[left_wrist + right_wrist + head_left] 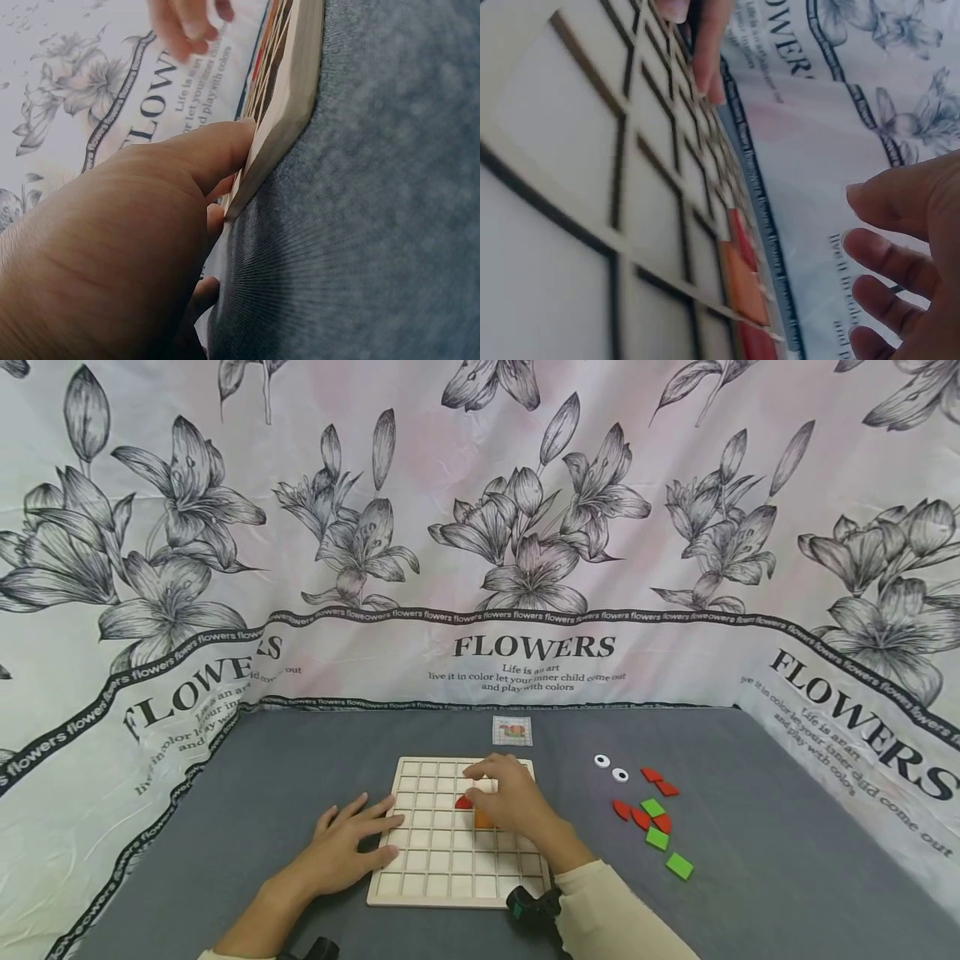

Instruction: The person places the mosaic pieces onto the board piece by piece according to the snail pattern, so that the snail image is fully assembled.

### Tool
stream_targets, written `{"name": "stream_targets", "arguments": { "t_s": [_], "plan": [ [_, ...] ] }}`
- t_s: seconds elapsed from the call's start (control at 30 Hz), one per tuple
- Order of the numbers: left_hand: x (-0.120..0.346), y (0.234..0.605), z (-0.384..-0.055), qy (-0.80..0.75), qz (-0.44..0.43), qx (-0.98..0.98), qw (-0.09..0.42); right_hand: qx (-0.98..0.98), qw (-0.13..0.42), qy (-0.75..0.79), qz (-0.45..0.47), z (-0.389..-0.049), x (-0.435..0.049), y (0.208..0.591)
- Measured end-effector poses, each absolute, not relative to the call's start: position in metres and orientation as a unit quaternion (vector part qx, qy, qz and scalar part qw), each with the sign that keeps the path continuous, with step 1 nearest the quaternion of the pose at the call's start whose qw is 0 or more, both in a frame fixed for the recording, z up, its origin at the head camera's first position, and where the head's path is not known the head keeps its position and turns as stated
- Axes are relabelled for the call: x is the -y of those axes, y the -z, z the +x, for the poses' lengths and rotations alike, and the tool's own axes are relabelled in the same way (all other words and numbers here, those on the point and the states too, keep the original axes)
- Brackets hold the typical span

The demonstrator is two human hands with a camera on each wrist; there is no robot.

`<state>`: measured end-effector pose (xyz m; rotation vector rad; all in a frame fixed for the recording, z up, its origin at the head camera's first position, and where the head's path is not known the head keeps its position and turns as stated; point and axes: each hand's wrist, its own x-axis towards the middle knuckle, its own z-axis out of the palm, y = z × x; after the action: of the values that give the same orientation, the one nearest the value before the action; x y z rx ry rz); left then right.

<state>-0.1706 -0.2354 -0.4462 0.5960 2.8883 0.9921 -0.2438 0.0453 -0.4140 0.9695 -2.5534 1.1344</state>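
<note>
A pale wooden grid board (pixel 414 887) lies flat in front of me. My left hand (pixel 337 853) rests at its left side with fingers spread; thumb and fingertips touch the rim. Above the upper right part of the board hovers my right hand (pixel 516 799), its fingers loosely bent. Nothing shows between those fingers in the right wrist view, where the hand (pixel 911 262) stands off the board. A red curved-edge piece (pixel 462 803) and an orange square (pixel 483 820) sit in grid cells. Beside the orange one, another red piece (pixel 757 342) appears in the right wrist view.
Right of the board lie loose red pieces (pixel 621 810), green squares (pixel 679 866) and two white discs with black dots (pixel 602 762). Behind it is a small picture card (pixel 512 731). Flower-printed cloth (pixel 532 668) hangs around the grey table (pixel 787 860).
</note>
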Motion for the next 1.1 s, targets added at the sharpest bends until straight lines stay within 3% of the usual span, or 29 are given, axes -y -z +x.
{"name": "stream_targets", "arguments": {
  "t_s": [0.63, 1.1],
  "plan": [
    [0.235, 0.446, -0.168, -0.319, 0.190, -0.928, 0.013, 0.851, 0.186, -0.352, 0.343, -0.223, -0.117, 0.354],
    [0.236, 0.448, -0.171, -0.319, 0.194, -0.928, 0.011, 0.858, 0.214, -0.335, 0.327, -0.224, -0.192, 0.362]
  ]
}}
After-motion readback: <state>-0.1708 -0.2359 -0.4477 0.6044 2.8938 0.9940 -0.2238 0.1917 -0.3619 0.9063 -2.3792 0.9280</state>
